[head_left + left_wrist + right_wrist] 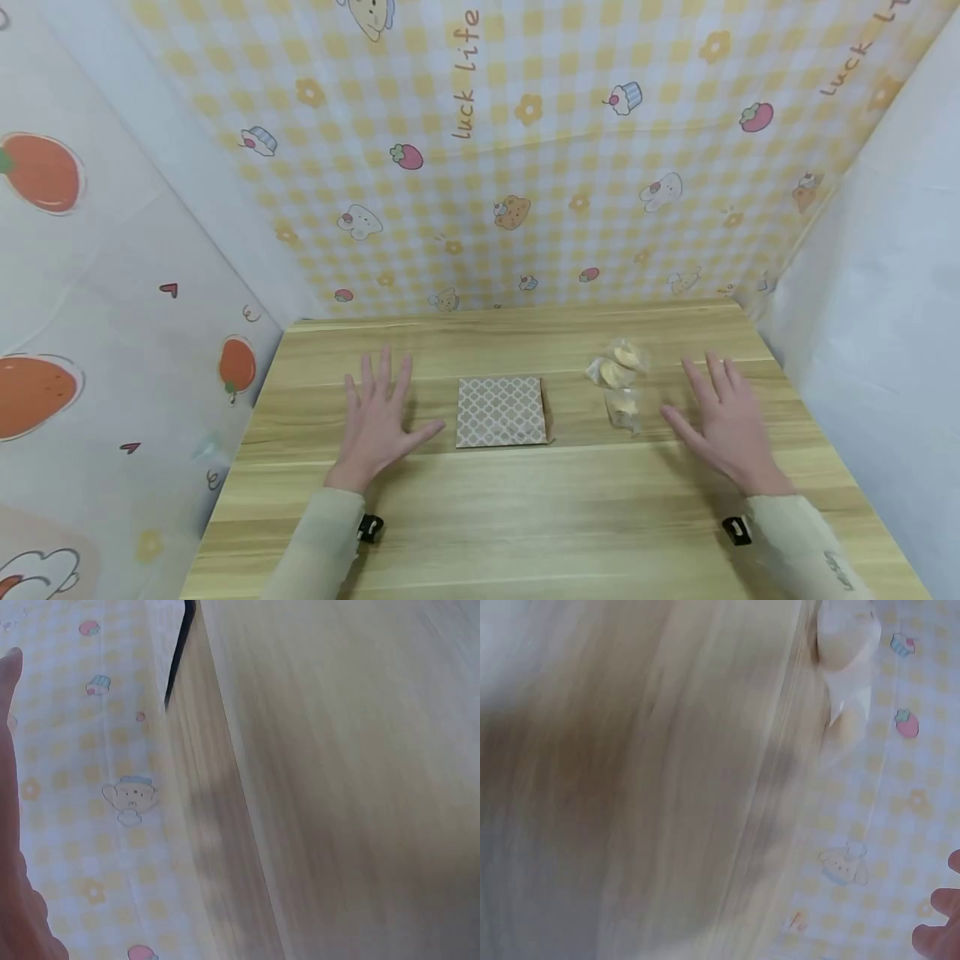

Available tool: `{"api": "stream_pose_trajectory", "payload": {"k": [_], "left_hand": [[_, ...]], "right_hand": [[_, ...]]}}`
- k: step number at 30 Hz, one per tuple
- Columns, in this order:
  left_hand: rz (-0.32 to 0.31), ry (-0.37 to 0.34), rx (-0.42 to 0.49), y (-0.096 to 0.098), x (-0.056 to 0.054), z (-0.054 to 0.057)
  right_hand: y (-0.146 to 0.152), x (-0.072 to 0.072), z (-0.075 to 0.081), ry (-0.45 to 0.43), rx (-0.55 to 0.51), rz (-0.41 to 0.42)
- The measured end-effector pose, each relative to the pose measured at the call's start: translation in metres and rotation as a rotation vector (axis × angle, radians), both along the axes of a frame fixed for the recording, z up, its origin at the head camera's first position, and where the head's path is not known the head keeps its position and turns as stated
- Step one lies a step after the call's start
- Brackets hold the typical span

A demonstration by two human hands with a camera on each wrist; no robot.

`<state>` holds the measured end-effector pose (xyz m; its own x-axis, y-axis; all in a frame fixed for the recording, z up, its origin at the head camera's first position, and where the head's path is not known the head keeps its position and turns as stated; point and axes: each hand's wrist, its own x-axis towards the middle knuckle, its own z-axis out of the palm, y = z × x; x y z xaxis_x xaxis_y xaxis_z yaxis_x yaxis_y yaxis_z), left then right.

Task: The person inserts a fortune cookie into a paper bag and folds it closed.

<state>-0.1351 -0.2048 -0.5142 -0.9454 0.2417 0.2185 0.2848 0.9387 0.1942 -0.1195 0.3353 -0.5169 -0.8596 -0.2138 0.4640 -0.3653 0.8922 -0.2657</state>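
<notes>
My left hand [377, 429] hovers over the left part of the table, fingers straight and spread, holding nothing. Just right of its thumb lies a flat brown paper packet [501, 412] with a white lattice pattern. Only a pale corner with a dark edge [181, 656] shows of it in the left wrist view. On the right, my right hand [731, 425] is held with fingers extended and apart, nothing in it. Several small clear wrapped packets [617, 373] with pale yellow pieces inside lie left of that hand. Blurred, the same wrapped packets [847, 645] appear in the right wrist view.
The light wood-grain table [525, 525] meets a yellow checked cloth wall [555, 167] at the back. White cloth sides stand left [112, 317] and right [885, 275]. Black straps [737, 531] sit at the wrists over pale sleeves.
</notes>
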Motion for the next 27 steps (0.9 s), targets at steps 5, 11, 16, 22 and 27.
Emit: {"api": "stream_pose_trajectory", "payload": {"k": [5, 11, 16, 22, 27], "left_hand": [[-0.036, -0.016, 0.032, 0.013, -0.001, 0.001], [-0.096, -0.021, 0.039, 0.03, -0.005, 0.001], [-0.117, -0.058, 0.01, 0.044, -0.007, 0.002], [-0.174, -0.063, -0.003, 0.062, -0.01, 0.002], [-0.223, -0.075, -0.023, 0.076, -0.013, 0.001]], "right_hand": [[-0.021, -0.006, -0.002, 0.04, 0.014, 0.075], [-0.05, -0.014, 0.0, 0.059, 0.025, 0.177], [-0.075, -0.021, 0.002, 0.037, 0.04, 0.266], [-0.101, -0.027, -0.001, 0.04, 0.098, 0.345], [-0.12, -0.028, -0.004, -0.052, 0.145, 0.384]]}}
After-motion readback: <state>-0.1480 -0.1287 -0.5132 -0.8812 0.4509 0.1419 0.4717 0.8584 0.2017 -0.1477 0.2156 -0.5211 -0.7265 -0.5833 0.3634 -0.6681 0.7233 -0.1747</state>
